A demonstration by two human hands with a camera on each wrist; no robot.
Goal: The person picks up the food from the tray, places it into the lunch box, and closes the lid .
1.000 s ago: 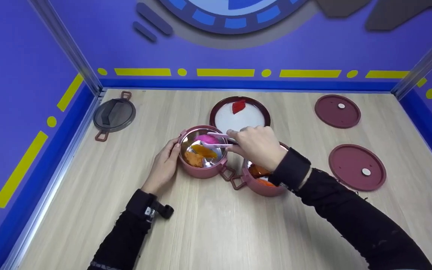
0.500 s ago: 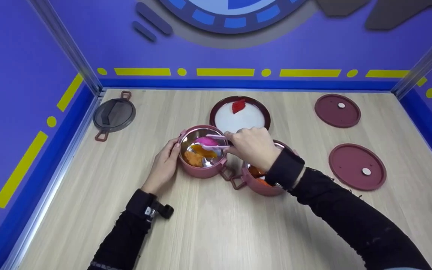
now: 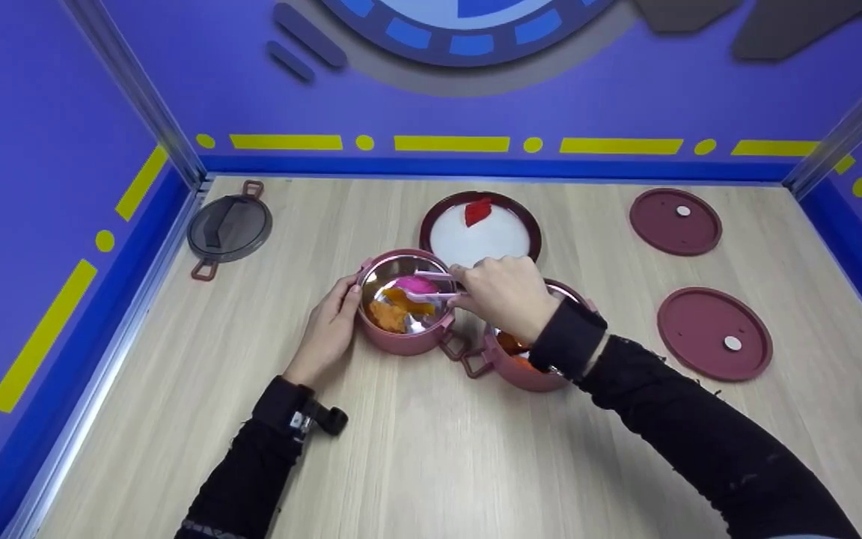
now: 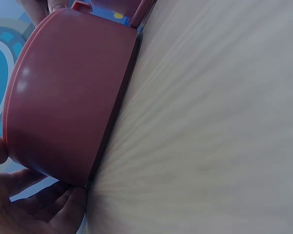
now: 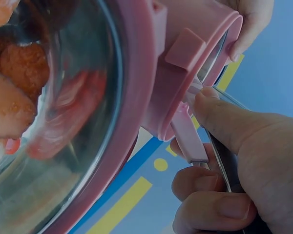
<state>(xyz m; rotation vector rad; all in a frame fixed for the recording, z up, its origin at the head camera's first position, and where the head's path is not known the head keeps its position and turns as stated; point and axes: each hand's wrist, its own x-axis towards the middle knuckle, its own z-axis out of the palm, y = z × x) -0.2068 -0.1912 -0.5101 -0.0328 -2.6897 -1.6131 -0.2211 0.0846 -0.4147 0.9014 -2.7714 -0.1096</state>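
Observation:
In the head view, my left hand (image 3: 330, 326) holds the left side of a pink pot (image 3: 401, 346), its thumb at the rim. The left wrist view shows its fingers against the pot's wall near the base. My right hand (image 3: 509, 292) grips tongs (image 3: 438, 296) with pale pink tips, reaching over the pot's right rim. Those tips stand apart, either side of a magenta piece (image 3: 416, 284) inside; whether they touch it, I cannot tell. Beside it lie an amber piece (image 3: 408, 301) and an orange, crusty, fried-looking piece (image 3: 387, 317).
A second pink pot (image 3: 532, 378) with orange and brown pieces stands close by on the right, partly under my right wrist. Behind is a dark-rimmed plate (image 3: 442, 238) with a red piece (image 3: 478, 212). Two maroon lids (image 3: 700, 329) lie right; a grey handled lid (image 3: 240, 228) lies far left.
My right hand has shifted slightly left and down, and the tongs' tips sit a little lower around the magenta piece. My left hand and the pot have stayed in place.

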